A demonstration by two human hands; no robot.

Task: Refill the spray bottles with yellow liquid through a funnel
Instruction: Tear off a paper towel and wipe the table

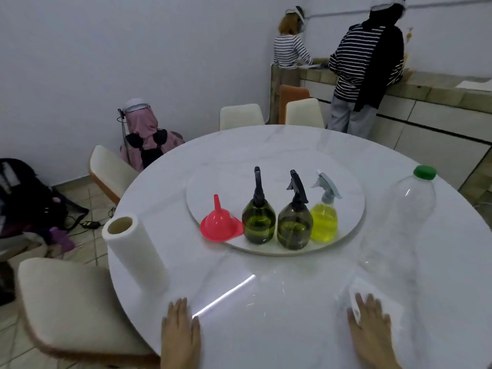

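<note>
On the round turntable (346,182) stand three spray bottles in a row: two dark green ones with black triggers (258,222) (294,227) and a clear one (324,222) with a grey trigger, holding yellow liquid. A pink funnel (221,225) sits upside down at their left. A big clear bottle with a green cap (414,203) stands at the right and looks empty. My left hand (181,334) lies flat on the table's near edge. My right hand (370,326) rests flat on a white paper sheet (383,299).
A paper towel roll (133,249) stands at the left of the white marble table (266,302). Cream chairs (77,310) ring the table. Two people in striped tops work at a counter (439,94) at the back right. Bags lie on the floor at the left.
</note>
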